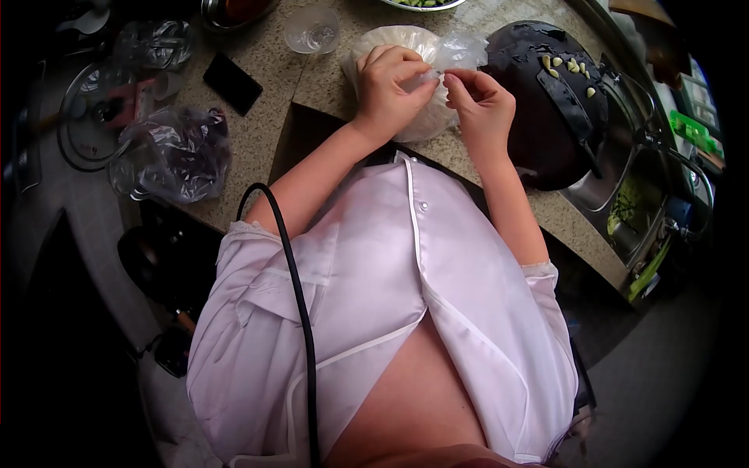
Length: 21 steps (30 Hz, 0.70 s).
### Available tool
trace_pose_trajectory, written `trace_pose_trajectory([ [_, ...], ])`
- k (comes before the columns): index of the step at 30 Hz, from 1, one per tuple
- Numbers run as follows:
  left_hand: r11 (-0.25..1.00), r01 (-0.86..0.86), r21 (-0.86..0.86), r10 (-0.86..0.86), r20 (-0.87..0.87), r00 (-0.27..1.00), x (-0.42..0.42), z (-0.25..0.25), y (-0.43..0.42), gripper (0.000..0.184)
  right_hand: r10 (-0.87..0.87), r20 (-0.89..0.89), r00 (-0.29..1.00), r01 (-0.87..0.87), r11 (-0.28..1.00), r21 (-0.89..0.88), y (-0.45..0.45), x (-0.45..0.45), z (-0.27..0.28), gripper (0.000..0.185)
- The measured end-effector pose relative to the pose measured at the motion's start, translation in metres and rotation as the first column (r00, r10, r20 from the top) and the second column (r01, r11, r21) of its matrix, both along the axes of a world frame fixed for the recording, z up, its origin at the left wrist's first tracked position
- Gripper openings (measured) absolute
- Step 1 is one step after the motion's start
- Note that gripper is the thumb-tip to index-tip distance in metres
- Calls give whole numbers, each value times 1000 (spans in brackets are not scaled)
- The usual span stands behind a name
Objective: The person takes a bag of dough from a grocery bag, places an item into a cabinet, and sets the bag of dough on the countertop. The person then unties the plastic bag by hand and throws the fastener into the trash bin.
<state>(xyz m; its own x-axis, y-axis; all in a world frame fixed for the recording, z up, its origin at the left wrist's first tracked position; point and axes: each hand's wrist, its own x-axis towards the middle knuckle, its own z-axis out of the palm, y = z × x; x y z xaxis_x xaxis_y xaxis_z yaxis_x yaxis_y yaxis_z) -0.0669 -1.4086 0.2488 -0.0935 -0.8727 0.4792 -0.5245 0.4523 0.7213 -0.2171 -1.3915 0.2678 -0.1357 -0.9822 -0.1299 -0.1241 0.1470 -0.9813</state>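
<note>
A clear plastic bag [427, 123] with pale contents sits on the counter in front of me, its crumpled top gathered upward. My left hand [392, 87] is closed over its upper left side, thumb and fingers pinching the thin plastic. Facing it, my right hand [485, 108] also pinches the plastic between thumb and forefinger, fingers curled. What exactly lies between the fingertips is too small to tell. Just right of the bag is a round dark cutting board [519, 117], with a wide-bladed knife [563, 109] lying on it and several peeled garlic cloves [573, 66] beside the blade.
On the left lie a black phone [233, 83] and a plastic bag with dark contents [183, 152]. A clear plastic bowl [312, 31] and a bowl of chopped greens [425, 4] stand at the back. A metal sink [597, 191] is at right. A black cable [300, 296] hangs before my body.
</note>
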Motion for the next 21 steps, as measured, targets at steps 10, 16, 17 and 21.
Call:
trace_pose_trajectory([
  [10,1000,-10,-18,11,4,1000,0,-2,3,19,33,67,997,-40,995,95,-8,0,0,15],
  [16,998,-15,-55,19,74,997,1,1,5,18,74,26,997,-77,983,167,-10,-8,-7,17],
  [17,997,-16,-74,23,90,996,0,2,5,18,90,1,996,-89,980,180,-11,-10,-10,18],
  [21,996,31,-87,-23,93,995,0,7,3,18,72,113,991,-99,963,252,-12,-6,3,18],
])
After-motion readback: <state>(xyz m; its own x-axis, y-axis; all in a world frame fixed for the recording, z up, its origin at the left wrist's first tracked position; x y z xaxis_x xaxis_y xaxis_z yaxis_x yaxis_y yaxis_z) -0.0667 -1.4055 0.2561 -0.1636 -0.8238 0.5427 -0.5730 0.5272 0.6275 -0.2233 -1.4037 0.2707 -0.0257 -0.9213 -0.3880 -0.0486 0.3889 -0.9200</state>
